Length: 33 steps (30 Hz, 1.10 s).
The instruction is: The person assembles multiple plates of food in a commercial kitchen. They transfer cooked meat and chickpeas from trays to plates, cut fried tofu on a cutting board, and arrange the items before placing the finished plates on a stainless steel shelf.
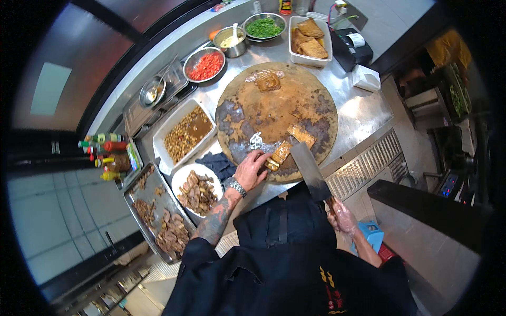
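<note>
My left hand (pixel 252 170), with a metal watch on its wrist, is at the near left of a round wooden chopping block (pixel 276 106). Its fingers are apart beside a row of cut brown tofu-like pieces (pixel 281 153); whether the fingertips touch them is hard to tell. A wooden-handled cleaver (pixel 310 170) is gripped in my right hand (pixel 343 217), which wears a clear glove. The blade's far end lies close to the cut row. Another brown slab (pixel 301 135) rests just beyond the blade, and a further piece (pixel 267 80) sits at the block's far side.
Left of the block stand a tub of beans in liquid (pixel 185 134), a plate of sliced meat (pixel 197 190) and a meat tray (pixel 162 221). Behind are bowls of red pieces (pixel 206 65) and chopped greens (pixel 264 27), a slab-filled tub (pixel 310 39) and a black printer (pixel 353 46).
</note>
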### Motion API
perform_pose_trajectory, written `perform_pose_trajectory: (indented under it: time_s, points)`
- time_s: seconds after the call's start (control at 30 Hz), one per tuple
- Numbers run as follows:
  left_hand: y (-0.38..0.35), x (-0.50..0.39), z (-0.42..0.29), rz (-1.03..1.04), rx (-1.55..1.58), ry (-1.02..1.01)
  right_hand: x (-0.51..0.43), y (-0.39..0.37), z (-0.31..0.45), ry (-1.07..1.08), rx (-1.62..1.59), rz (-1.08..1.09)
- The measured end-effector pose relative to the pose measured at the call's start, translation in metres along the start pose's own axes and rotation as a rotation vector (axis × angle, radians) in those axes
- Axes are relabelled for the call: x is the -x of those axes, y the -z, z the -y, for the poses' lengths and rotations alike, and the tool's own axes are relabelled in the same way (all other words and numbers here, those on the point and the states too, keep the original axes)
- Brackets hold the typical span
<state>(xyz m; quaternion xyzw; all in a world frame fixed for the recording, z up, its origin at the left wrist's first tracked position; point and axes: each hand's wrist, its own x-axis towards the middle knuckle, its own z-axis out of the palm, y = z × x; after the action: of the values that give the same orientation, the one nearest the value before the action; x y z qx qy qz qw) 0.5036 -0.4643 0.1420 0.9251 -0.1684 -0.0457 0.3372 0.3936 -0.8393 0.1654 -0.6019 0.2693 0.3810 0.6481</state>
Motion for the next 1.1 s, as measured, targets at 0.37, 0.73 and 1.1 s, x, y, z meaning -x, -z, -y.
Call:
perform_pose_trajectory:
  time_s: [0.37, 0.73, 1.1]
  points:
    - [0.023, -0.056, 0.038, 0.34, 0.148, -0.278, -0.023, -0.12, -0.114, -0.071, -0.577, 0.144]
    - [0.003, -0.07, 0.05, 0.323, 0.285, -0.195, -0.02, -0.143, -0.108, -0.029, -0.695, 0.103]
    - [0.007, -0.064, 0.036, 0.307, -0.048, -0.557, -0.022, -0.179, -0.093, -0.013, -0.69, -0.032]
